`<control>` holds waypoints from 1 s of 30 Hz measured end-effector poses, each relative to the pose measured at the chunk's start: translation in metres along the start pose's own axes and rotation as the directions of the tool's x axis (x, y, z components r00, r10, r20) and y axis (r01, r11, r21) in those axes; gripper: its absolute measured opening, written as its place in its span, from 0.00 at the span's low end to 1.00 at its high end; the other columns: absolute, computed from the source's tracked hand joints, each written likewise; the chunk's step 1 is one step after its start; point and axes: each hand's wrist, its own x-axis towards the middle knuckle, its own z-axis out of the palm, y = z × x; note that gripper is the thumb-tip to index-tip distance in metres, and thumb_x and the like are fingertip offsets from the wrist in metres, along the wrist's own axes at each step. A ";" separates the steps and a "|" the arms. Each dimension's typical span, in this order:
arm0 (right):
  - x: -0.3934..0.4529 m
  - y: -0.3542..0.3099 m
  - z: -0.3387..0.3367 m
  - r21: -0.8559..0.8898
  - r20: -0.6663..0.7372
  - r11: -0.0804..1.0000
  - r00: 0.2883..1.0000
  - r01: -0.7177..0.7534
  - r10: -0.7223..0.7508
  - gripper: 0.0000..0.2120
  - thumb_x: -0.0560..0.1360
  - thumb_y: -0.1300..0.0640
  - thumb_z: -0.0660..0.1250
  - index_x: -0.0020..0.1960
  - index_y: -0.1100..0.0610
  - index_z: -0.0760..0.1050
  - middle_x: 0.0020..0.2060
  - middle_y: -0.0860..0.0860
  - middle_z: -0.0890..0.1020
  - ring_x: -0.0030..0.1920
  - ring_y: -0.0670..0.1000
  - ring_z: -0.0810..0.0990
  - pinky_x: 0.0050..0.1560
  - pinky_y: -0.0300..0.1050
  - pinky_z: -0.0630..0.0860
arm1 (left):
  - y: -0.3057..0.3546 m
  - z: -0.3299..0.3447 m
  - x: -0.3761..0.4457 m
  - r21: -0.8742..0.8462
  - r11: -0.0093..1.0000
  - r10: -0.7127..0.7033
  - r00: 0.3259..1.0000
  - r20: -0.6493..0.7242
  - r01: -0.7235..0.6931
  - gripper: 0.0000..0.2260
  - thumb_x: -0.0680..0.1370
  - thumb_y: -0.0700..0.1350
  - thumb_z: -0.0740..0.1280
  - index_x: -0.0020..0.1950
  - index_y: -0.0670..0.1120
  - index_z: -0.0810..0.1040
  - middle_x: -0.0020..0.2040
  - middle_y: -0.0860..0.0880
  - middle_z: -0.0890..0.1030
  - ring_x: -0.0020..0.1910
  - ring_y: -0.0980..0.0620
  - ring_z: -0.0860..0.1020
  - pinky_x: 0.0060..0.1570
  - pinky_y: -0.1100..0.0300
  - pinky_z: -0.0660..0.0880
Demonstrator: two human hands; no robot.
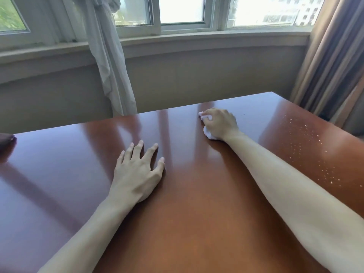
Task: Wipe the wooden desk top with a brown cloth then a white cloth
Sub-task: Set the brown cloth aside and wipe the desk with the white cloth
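White cloth (209,134) bunched under curled fingers (208,117) of right hand (220,124), far centre of desk (197,194). Left hand (137,170) flat on wood, fingers spread wide — holding nothing. Pale specks (307,146) at right. Brown cloth (6,140) at left edge.

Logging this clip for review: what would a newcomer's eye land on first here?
The right hand, far across the glossy desk, has its grip closed on a bunched white cloth pressed to the wood. The left hand lies flat, fingers spread, nearer the middle. Pale specks dot the desk's right side, and a brown cloth sits at the left edge.
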 end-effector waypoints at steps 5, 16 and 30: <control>0.074 -0.032 0.034 -0.045 -0.024 0.999 1.000 0.008 -0.009 0.19 0.75 0.51 0.58 0.59 0.47 0.83 0.59 0.51 0.82 0.60 0.60 0.79 0.57 0.49 0.73 | 0.000 -0.002 0.002 -0.001 1.000 -0.008 1.000 -0.001 0.008 0.31 0.76 0.67 0.44 0.80 0.64 0.55 0.83 0.52 0.52 0.81 0.51 0.47 0.79 0.51 0.45; -0.065 -0.099 0.033 0.051 0.124 0.966 0.958 0.253 -0.257 0.18 0.80 0.51 0.60 0.67 0.43 0.79 0.64 0.45 0.80 0.65 0.53 0.77 0.62 0.51 0.74 | -0.005 -0.020 0.006 -0.452 0.884 -0.125 0.992 0.023 0.122 0.26 0.83 0.58 0.56 0.80 0.53 0.63 0.80 0.50 0.64 0.79 0.50 0.60 0.77 0.51 0.55; -0.288 -0.160 -0.004 0.194 0.142 0.847 0.840 0.496 -0.524 0.21 0.76 0.51 0.57 0.64 0.42 0.81 0.60 0.41 0.81 0.63 0.48 0.77 0.60 0.44 0.74 | -0.052 -0.071 -0.113 -0.197 0.979 0.062 0.994 0.085 -0.045 0.25 0.76 0.58 0.54 0.69 0.51 0.76 0.69 0.48 0.74 0.68 0.46 0.72 0.69 0.47 0.69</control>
